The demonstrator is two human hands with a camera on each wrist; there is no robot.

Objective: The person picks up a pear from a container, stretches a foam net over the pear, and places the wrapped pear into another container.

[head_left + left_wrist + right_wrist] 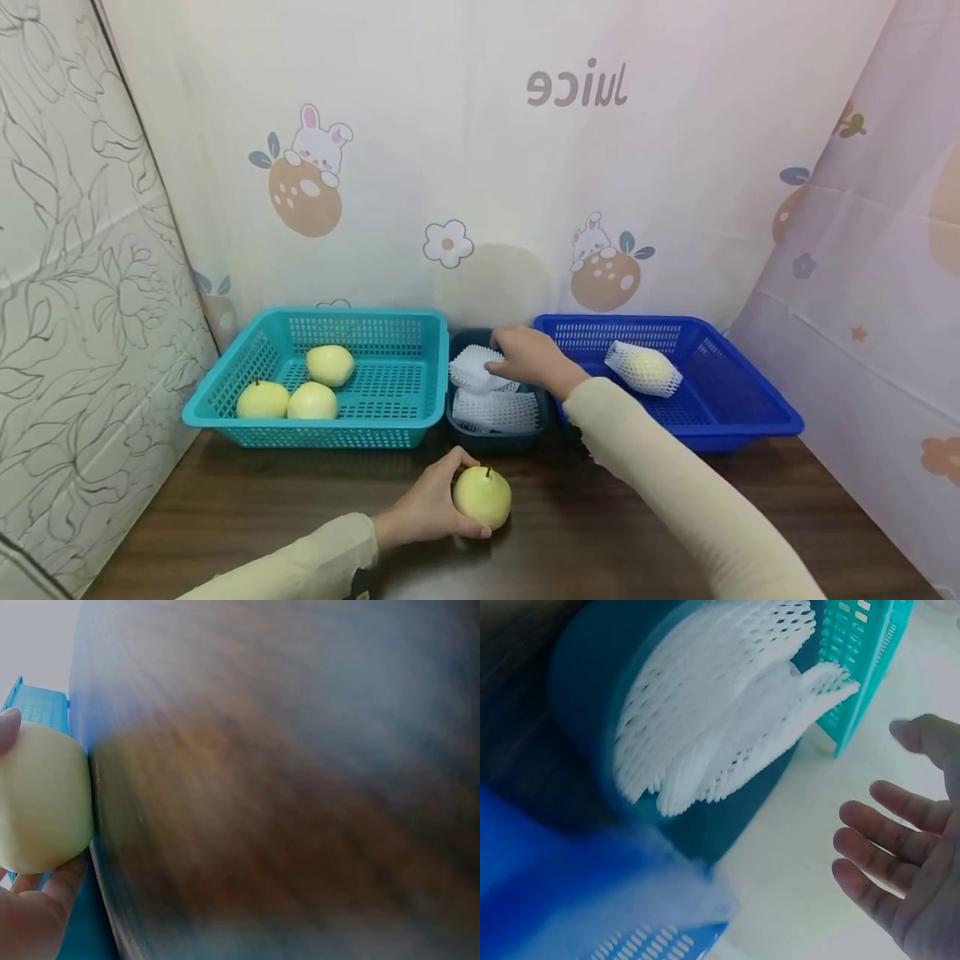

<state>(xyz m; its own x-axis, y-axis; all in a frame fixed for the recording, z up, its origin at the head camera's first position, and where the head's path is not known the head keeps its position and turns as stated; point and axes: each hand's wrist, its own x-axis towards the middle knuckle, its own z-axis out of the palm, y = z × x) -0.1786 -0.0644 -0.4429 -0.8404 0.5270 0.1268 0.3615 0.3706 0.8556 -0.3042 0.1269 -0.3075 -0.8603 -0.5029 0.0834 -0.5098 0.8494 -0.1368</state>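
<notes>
My left hand (427, 510) grips a yellow-green pear (483, 498) at the front middle of the table, thumb on the near side and fingers on the far side. In the left wrist view the pear (45, 799) sits close against the brown tabletop (262, 810). Above a small dark teal bin (501, 443) is my right hand (536, 358). White foam net sleeves (495, 412) lie in that bin. The right wrist view shows the right hand (915, 840) with fingers spread and loosely bent, nothing between them, apart from the foam sleeves (720, 705).
Left of the bin stands a turquoise basket (322, 433) with three bare pears (330, 365). On the right is a blue basket (738, 421) holding one pear in a foam net (647, 370). A printed curtain (480, 167) hangs behind them.
</notes>
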